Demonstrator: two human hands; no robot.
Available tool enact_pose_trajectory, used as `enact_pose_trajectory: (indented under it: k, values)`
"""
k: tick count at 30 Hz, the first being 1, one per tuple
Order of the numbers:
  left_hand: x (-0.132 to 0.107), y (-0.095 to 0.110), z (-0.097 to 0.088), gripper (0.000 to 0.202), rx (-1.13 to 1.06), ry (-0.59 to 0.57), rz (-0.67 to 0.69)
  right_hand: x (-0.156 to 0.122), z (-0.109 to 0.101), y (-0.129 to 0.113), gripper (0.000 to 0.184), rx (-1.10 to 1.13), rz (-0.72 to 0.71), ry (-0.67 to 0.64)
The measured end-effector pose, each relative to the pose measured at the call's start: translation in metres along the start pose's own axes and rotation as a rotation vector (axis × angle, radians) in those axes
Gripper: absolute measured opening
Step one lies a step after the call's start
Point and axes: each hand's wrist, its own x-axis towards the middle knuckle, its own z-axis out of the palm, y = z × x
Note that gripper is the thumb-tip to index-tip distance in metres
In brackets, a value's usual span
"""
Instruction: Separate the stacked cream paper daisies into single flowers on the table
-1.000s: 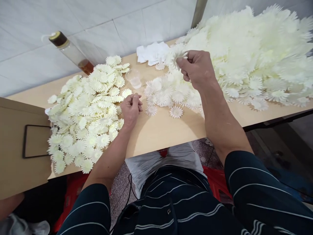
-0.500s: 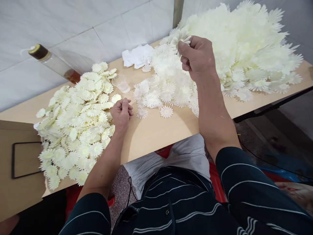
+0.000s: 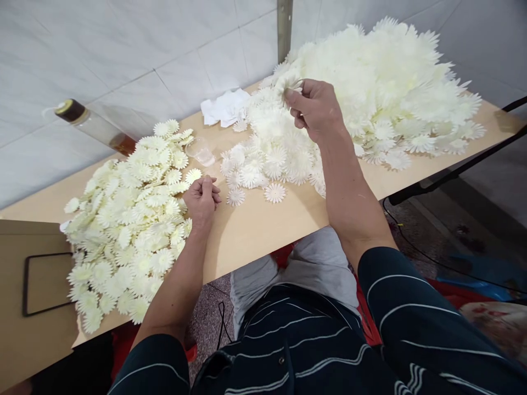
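Note:
My right hand (image 3: 319,109) is raised in front of the big pile of pale petals. Its thumb and fingers are pinched on an artificial flower head (image 3: 287,88), white with narrow petals. Beside the left pile of cream artificial flower heads (image 3: 132,208), my left hand (image 3: 201,200) rests low over the table with its fingers curled together. Whatever it may hold is hidden. Single flat petal layers, such as this white flower piece (image 3: 274,192), lie between the two hands. A large heap of white petal pieces (image 3: 370,88) fills the right part of the table.
Near the wall stand a tilted bottle (image 3: 99,127) with brown liquid and a crumpled white paper (image 3: 224,108). A clear plastic cup (image 3: 200,151) lies beside the left pile. A cardboard box (image 3: 37,285) sits at the left, and the wooden table (image 3: 242,236) ends at my lap.
The camera view has shifted a little. My right hand still grips the flower head above the heap, and my left hand stays curled beside the left pile.

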Motion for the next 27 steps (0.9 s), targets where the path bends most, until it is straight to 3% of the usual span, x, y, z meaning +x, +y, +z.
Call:
enact_pose_trajectory:
  k: [14, 21, 27]
  values:
    - [-0.002, 0.002, 0.002, 0.044, -0.027, 0.021, -0.018, 0.004, 0.011, 0.014, 0.057, -0.032, -0.023, -0.052]
    - [-0.017, 0.020, 0.003, 0.044, 0.034, 0.013, 0.082, 0.002, 0.020, 0.014, 0.050, -0.011, -0.103, -0.140]
    - [-0.031, 0.050, 0.021, 0.039, 0.066, -0.204, 0.109, 0.001, 0.018, 0.009, 0.035, 0.100, -0.083, -0.180]
